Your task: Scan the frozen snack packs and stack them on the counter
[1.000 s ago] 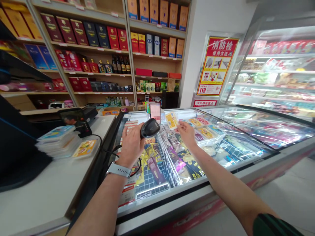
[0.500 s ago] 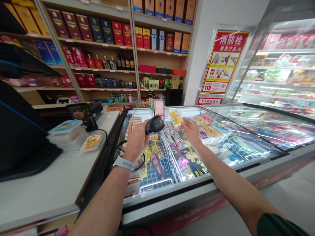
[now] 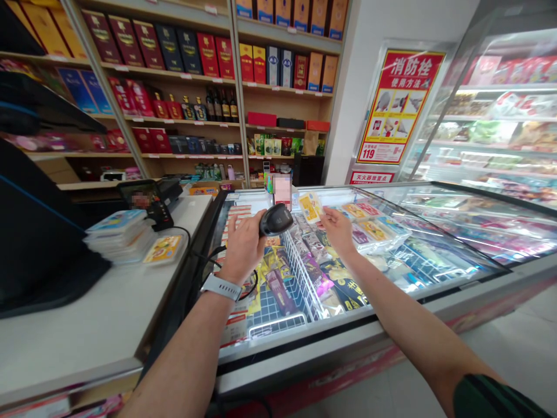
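Note:
A black corded barcode scanner (image 3: pixel 277 220) is gripped in my left hand (image 3: pixel 243 241), its head turned toward the right. Facing it, my right hand (image 3: pixel 339 232) pinches a small flat pack with a yellow label (image 3: pixel 310 208) by its lower right edge. The scanner and the pack are apart. Both hands are above the glass top of a chest freezer (image 3: pixel 278 342). Just right of my right hand, several similar packs with coloured labels (image 3: pixel 374 229) lie together on the glass.
On the white counter (image 3: pixel 108 307) at left stand a stack of clear packs (image 3: pixel 119 235), a single yellow-labelled pack (image 3: pixel 164 249) and a payment terminal (image 3: pixel 148 203). A black monitor stand (image 3: pixel 39 244) is at far left. Shelves with boxes and bottles (image 3: pixel 221 107) line the back.
Almost nothing differs. The scanner and my left hand have shifted very slightly to the right; the pack stays pinched in my right hand.

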A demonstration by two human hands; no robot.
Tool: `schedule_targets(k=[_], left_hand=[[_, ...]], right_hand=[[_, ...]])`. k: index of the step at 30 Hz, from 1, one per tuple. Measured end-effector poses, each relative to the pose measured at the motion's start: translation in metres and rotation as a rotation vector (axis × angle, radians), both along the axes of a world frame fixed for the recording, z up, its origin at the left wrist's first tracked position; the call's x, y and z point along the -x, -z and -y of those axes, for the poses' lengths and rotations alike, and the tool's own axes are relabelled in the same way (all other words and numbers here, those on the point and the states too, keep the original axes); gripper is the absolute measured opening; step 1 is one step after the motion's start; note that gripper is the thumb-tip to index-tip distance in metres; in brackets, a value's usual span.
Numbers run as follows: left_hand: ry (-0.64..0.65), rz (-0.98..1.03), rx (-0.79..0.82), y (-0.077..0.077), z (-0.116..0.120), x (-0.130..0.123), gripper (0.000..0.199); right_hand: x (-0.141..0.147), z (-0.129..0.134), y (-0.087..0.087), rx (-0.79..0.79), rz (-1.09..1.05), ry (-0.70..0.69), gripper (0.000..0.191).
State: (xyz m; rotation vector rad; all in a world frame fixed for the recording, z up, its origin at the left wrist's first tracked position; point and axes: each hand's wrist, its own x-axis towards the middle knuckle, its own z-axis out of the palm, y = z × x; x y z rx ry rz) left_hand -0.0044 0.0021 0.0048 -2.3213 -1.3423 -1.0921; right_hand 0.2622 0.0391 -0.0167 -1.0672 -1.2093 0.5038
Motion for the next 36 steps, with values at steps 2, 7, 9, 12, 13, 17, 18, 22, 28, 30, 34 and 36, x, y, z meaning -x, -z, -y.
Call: schedule_targets(k=[2, 7, 9, 12, 13, 17, 18, 22, 28, 30, 34, 36], left_hand=[[0.005, -0.002, 0.000, -0.0003, -0.0001, 0.0000, 0.056], [0.014, -0.007, 0.000, -0.0014, 0.0006, -0.0003, 0.055], [0.013, -0.010, -0.005, -0.0017, 0.0008, -0.0005, 0.055], [0.015, -0.019, -0.016, -0.0017, 0.0008, -0.0007, 0.053], [0.015, -0.023, -0.019, -0.0017, 0.0008, -0.0008, 0.053], [0.008, -0.024, -0.035, -0.0015, 0.0005, -0.0008, 0.052], [0.008, -0.025, -0.038, -0.0015, 0.0005, -0.0008, 0.052], [0.009, -0.029, -0.048, -0.0018, 0.0002, -0.0008, 0.052], [0.011, -0.020, -0.057, -0.0018, -0.0002, -0.0005, 0.052], [0.012, -0.019, -0.055, -0.0021, 0.0002, -0.0006, 0.052], [0.015, -0.020, -0.053, -0.0032, 0.0016, -0.0012, 0.051], [0.016, -0.021, -0.049, -0.0035, 0.0023, -0.0016, 0.051]], right_hand=[[0.0000, -0.0002, 0.0001, 0.003, 0.003, 0.001, 0.045], [0.0002, 0.0005, -0.0002, 0.008, 0.028, -0.007, 0.044], [0.0005, 0.0009, -0.0005, 0.007, 0.024, -0.007, 0.043], [0.0010, 0.0015, -0.0012, 0.003, 0.016, -0.009, 0.042], [0.0011, 0.0016, -0.0013, 0.002, 0.015, -0.010, 0.042], [0.0008, 0.0016, -0.0010, 0.002, 0.022, -0.012, 0.042], [0.0005, 0.0015, -0.0006, 0.004, 0.027, -0.012, 0.043], [-0.0002, 0.0005, 0.0010, 0.003, 0.030, -0.011, 0.043], [0.0003, 0.0009, -0.0006, 0.001, 0.020, 0.004, 0.045], [0.0002, 0.0014, -0.0019, 0.001, 0.022, 0.018, 0.046], [-0.0012, 0.0015, -0.0032, 0.003, 0.039, 0.038, 0.047], [-0.0020, 0.0011, -0.0031, 0.003, 0.034, 0.038, 0.047]])
